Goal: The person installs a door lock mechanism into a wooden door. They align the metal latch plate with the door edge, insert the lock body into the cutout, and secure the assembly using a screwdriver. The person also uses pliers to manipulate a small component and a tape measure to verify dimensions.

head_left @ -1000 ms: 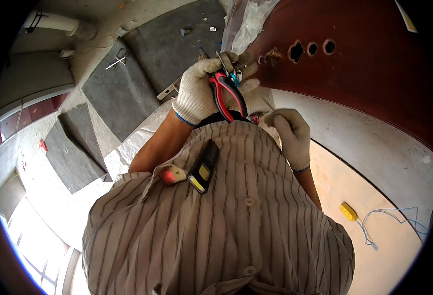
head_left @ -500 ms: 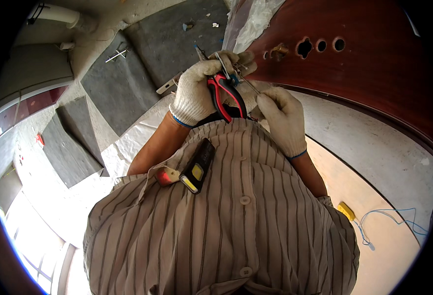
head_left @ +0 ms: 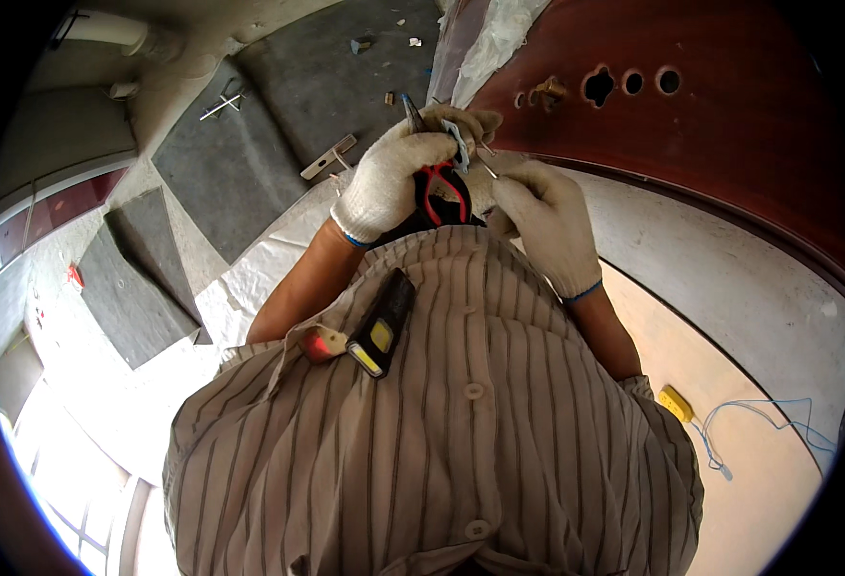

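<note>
My left hand, in a white knit glove, is closed around pliers with red and black handles, which point back toward my body. A small grey-blue metal piece shows at the same fingers; its exact kind is unclear. My right hand, gloved likewise, pinches a thin metal rod that points toward the left hand's fingers. Whether the rod touches the metal piece, I cannot tell. Past both hands lies a dark red panel, with round and cross-shaped holes and a brass fitting in it.
Grey mats cover the floor at the far left, with a metal handle-like part and a slotted metal plate on them. Clear plastic sheeting lies beside the panel. A yellow block with a blue cord is at the right.
The pliers have tilted and their handles now sit more behind the left hand. The metal piece has turned and shows more of its face. The right hand has shifted slightly.
</note>
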Action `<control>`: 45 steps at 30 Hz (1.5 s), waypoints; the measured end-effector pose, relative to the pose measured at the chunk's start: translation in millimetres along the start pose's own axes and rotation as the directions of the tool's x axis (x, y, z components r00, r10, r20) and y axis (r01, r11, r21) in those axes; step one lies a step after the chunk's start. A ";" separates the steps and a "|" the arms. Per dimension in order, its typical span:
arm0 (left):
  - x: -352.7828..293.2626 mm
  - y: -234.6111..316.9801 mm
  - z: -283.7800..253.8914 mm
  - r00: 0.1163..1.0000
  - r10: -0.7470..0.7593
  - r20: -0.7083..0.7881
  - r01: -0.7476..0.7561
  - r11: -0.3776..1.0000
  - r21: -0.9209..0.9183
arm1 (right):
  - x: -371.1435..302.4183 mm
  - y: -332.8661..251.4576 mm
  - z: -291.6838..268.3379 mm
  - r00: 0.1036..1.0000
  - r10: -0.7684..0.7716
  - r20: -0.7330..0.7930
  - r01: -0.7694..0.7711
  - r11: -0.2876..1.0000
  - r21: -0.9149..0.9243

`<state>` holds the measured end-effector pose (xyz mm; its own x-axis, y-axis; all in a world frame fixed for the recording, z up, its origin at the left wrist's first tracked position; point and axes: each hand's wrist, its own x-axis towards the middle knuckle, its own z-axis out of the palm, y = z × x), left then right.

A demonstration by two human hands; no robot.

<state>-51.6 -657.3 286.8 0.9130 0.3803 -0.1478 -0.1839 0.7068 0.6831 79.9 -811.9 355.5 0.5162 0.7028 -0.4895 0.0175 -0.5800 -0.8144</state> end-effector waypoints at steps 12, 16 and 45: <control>5.3 -12.8 -4.6 0.983 -0.168 -0.074 0.138 0.942 -0.305 | 5.4 0.7 -0.1 0.999 -0.045 0.004 0.045 0.993 -0.106; 6.0 -7.6 -2.3 0.973 -0.199 -0.118 0.155 0.939 -0.306 | 3.7 4.5 -0.1 0.999 0.005 -0.040 -0.009 0.994 -0.110; -4.6 -15.7 17.2 0.909 0.147 -0.389 0.055 0.885 0.463 | -4.6 -16.3 6.2 0.987 -0.101 -0.126 0.090 0.992 -0.088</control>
<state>-46.6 -680.4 289.1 0.6615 0.6820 -0.3119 0.0561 0.3698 0.9274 72.0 -803.2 369.1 0.6157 0.7003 -0.3613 0.1396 -0.5482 -0.8246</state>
